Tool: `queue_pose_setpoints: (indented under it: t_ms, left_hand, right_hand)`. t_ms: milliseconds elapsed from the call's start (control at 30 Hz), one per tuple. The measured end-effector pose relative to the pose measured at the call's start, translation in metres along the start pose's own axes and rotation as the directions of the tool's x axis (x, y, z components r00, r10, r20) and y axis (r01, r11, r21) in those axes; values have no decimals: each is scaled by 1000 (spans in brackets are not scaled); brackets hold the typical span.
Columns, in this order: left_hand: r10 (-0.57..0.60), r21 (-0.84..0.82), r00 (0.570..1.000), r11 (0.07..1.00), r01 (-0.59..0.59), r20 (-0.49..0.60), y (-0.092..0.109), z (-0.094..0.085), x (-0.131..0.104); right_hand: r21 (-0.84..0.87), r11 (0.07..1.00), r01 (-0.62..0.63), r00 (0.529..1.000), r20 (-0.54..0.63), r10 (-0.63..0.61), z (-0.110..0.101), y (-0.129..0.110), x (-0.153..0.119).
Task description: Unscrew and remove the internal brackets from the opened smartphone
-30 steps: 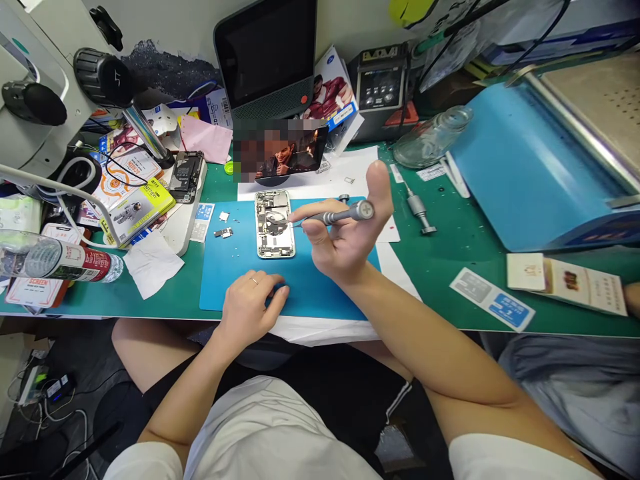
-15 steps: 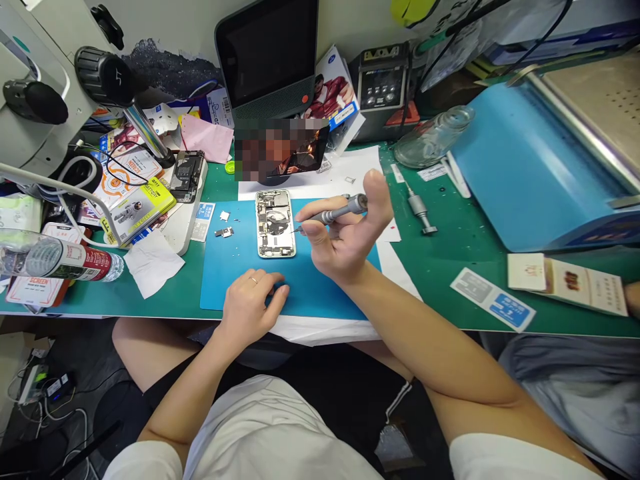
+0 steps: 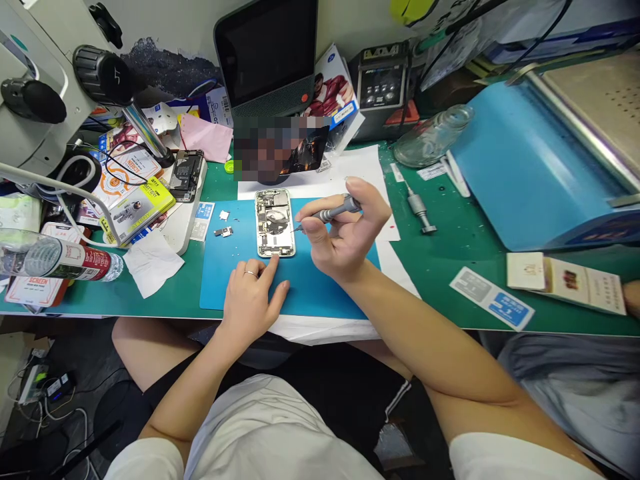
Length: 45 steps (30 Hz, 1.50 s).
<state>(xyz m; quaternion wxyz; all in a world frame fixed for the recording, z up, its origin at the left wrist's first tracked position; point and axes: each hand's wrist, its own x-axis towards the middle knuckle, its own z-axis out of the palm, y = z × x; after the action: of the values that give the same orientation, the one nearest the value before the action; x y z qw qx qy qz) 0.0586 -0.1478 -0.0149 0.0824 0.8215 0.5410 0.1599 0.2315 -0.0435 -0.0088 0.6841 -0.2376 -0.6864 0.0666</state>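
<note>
An opened phone (image 3: 276, 233) with its inner parts bare lies on the blue mat (image 3: 310, 293). My right hand (image 3: 350, 233) is closed round a grey precision screwdriver (image 3: 336, 211), held slanted, its thin tip pointing left at the phone's right side. Whether the tip touches the phone I cannot tell. My left hand (image 3: 253, 293) rests on the mat below the phone, holding nothing. Its index finger reaches out to the phone's bottom edge, the thumb is apart and the other fingers are bent. Small phone parts (image 3: 224, 231) lie to the left of the phone.
A second screwdriver (image 3: 421, 212) and a glass jar (image 3: 433, 137) are on the right, before a blue machine (image 3: 520, 167). A lit screen (image 3: 305, 150) stands behind the phone. Boxes (image 3: 140, 213) and a plastic bottle (image 3: 60, 259) crowd the left. Another person's hand (image 3: 631, 298) shows at the right edge.
My left index finger has straightened forward to the phone's bottom edge. The screwdriver's rear end has shifted slightly left in my right hand, with the fingertip above it.
</note>
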Motion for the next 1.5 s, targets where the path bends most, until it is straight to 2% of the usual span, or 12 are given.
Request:
queue_pose_setpoints:
  t_ms: [633,867,1133,1333,1500]
  left_hand:
    - [0,-36,1000,999,0,-10,-2,1,0]
    - [-5,-38,1000,999,5,-5,-2,0,1]
    - [2,-39,1000,999,-3,-15,-1,0,1]
    - [-5,-33,1000,999,5,4,-1,0,1]
    - [-7,-29,1000,1000,8,5,-1,0,1]
  right_hand:
    - [-19,1000,-2,1000,18,3,-2,0,-2]
    - [-14,1000,6,1000,-15,-6,0,-2,-1]
    - [-28,999,-19,999,31,20,-2,0,-3]
    - [2,1000,20,1000,-3,-20,-1,0,-3]
    - [1,999,-42,998,44,42,-2,3,-7]
